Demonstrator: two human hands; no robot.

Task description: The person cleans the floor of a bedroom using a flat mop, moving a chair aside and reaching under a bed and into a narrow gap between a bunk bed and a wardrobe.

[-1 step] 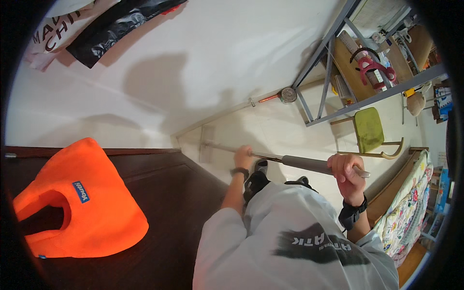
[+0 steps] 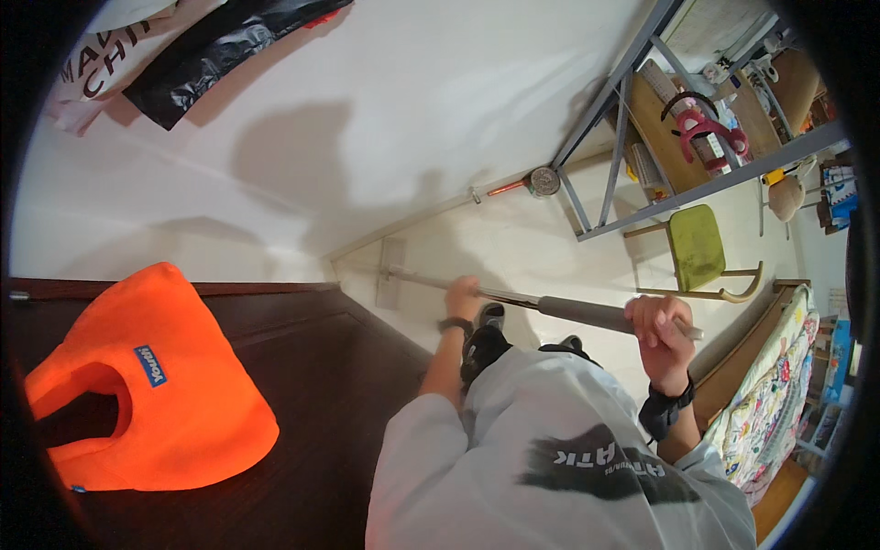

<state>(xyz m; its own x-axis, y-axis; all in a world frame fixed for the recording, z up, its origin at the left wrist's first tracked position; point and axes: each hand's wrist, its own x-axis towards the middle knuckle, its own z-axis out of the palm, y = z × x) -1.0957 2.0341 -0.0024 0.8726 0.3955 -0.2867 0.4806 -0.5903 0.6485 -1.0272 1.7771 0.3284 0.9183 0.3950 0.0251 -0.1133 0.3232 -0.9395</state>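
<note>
A long-handled flat mop [image 2: 587,313] slants across the floor in front of me, with a grey sleeve on its upper part and a metal pole below. My right hand [image 2: 662,337] is wrapped round the grey sleeve near its top end. Further down, my left hand [image 2: 463,299] is closed round the metal pole. The pale, flat mop head [image 2: 390,273] lies on the floor by the corner where the white wall meets the dark door. It blends with the light tiles, so its edges are hard to make out.
An orange bag [image 2: 183,403] hangs on the dark door [image 2: 321,431] at left. Bags [image 2: 197,69] hang on the wall above. Along the wall lies a round object with a red handle [image 2: 543,181]. A metal-framed desk [image 2: 678,137], a green chair [image 2: 697,246] and a bed [image 2: 765,394] stand right.
</note>
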